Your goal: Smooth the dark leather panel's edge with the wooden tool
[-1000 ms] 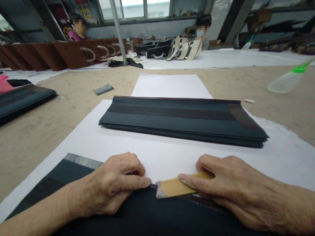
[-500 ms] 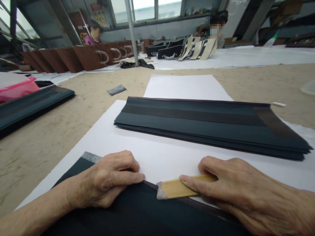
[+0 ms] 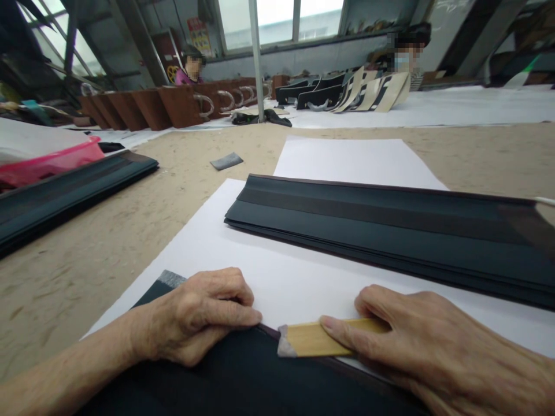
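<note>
A dark sheet [image 3: 243, 378] lies at the near edge on white paper [image 3: 208, 242]. My left hand [image 3: 203, 315] rests curled on the sheet's upper edge, its fingers pressed together on the fold. My right hand [image 3: 416, 346] holds a flat bamboo stick [image 3: 310, 340] against the same edge, forefinger stretched along it. The stick's grey tip points towards my left hand. Behind my hands lies a stack of dark folded sheets [image 3: 390, 225].
Another dark stack [image 3: 65, 193] and a pink tray [image 3: 47, 162] sit at the left. A small grey scrap [image 3: 226, 161] lies on the tan table [image 3: 143, 190]. Two people sit far back among brown bags [image 3: 182, 104] and black and cream pieces [image 3: 347, 92]. A metal pole [image 3: 255, 58] stands beyond.
The view has swung to the left, so the stack sits further right in frame. My hands and the bamboo stick have kept their hold on the sheet's edge.
</note>
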### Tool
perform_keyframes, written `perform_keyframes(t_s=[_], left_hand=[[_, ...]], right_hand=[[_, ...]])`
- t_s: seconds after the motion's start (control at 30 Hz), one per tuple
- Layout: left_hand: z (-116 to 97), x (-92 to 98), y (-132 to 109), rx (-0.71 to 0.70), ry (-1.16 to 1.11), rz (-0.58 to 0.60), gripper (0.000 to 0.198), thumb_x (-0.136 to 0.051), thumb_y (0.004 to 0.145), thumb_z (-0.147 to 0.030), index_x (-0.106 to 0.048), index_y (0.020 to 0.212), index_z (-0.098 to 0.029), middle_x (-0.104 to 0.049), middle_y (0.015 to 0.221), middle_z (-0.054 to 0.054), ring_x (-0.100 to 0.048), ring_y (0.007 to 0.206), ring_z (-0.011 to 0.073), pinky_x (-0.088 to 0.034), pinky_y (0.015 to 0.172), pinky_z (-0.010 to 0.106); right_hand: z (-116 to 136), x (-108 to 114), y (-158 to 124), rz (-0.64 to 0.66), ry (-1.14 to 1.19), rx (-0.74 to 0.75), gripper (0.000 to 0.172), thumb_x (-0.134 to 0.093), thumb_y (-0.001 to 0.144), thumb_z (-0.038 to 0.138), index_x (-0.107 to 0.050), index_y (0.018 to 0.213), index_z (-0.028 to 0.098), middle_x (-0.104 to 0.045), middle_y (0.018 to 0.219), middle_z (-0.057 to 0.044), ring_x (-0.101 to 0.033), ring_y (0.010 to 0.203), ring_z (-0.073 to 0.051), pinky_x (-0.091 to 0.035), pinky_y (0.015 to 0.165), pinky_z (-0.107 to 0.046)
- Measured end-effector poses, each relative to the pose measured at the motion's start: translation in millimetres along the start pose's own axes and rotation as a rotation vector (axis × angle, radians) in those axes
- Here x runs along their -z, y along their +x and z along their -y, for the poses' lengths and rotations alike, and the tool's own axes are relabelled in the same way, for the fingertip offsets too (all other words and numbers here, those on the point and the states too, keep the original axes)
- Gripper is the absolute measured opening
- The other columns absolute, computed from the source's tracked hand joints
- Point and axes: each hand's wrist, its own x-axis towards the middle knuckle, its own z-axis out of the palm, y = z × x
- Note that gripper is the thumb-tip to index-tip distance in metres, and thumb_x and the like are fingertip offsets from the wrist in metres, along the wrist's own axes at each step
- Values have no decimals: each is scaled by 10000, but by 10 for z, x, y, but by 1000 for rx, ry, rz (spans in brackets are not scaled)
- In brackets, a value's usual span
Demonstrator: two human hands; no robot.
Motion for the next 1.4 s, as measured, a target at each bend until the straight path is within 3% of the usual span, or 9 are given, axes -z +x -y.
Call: perform_keyframes(t_s=[0.27, 0.5, 0.7, 0.97, 1.2, 1.4], left_hand=[[68, 142, -222, 25, 54, -45, 381, -413, 820, 41, -545, 1124, -147, -552, 880, 86, -513, 774, 162, -416, 677, 277], [58, 202, -359, 34, 132, -64, 289, -343, 943, -95, -564, 1126, -130, -565, 864, 113, -523, 769, 177, -434, 668, 296], [127, 210, -447, 31, 115, -116, 303, -341, 948, -106, -579, 1136, -125, -572, 856, 123, -523, 767, 182, -434, 666, 309], [140, 253, -478, 49, 147, -131, 288, -336, 962, -131, -593, 1093, -129, -577, 843, 116, -529, 763, 175, -437, 670, 306], [155, 241, -489, 41, 202, -123, 278, -330, 956, -129, -580, 1078, -139, -582, 847, 110, -516, 763, 181, -421, 687, 330], [153, 242, -489, 44, 185, -110, 278, -337, 933, -99, -593, 1040, -110, -580, 845, 120, -514, 762, 190, -407, 682, 334]], right_hand=[[-42, -39, 102, -114, -4, 80, 499, -361, 805, 114, -398, 1293, 215, -469, 761, -8, -474, 497, -113, -292, 445, -233], [-42, -58, 231, -72, -7, 91, 521, -412, 798, 116, -391, 1309, 220, -470, 779, -14, -478, 516, -119, -296, 449, -237], [-62, -118, 271, -81, 10, 89, 579, -410, 778, 113, -367, 1341, 242, -482, 812, -26, -468, 535, -130, -295, 457, -249], [-107, -131, 397, -71, 35, 95, 709, -465, 691, 94, -348, 1367, 275, -489, 836, -21, -491, 576, -133, -336, 500, -245], [-114, -139, 559, -116, 68, 132, 597, -458, 751, 133, -396, 1327, 276, -512, 801, -12, -454, 517, -122, -284, 466, -246], [-58, -147, 616, -107, 49, 96, 603, -470, 713, 109, -419, 1289, 278, -515, 801, -13, -474, 541, -133, -291, 486, -243]])
